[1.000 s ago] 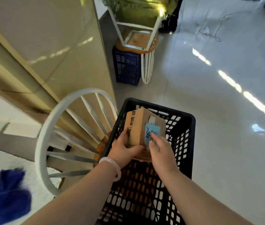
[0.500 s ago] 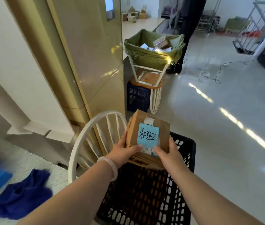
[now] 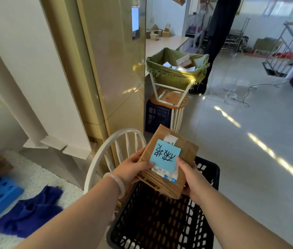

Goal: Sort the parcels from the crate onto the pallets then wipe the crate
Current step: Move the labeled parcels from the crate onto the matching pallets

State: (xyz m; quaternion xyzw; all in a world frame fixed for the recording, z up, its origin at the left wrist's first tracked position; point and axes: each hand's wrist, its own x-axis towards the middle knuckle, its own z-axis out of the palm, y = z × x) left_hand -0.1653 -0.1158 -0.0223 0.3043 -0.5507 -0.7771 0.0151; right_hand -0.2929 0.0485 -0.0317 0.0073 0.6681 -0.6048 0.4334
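parcel (image 3: 187, 148) held over crate (image 3: 214, 169), lower centre | left hand (image 3: 131, 170), right hand (image 3: 193, 178) curl round its sides | blue note (image 3: 165, 155) tilted up, probably to read destination

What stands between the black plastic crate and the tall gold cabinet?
A white hoop-backed spindle chair stands between them, shown in the head view.

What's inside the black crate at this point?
No parcels show in the visible part of the crate, only its slotted floor and walls. The parcel held by the left hand and right hand covers its far end; the near end is out of frame.
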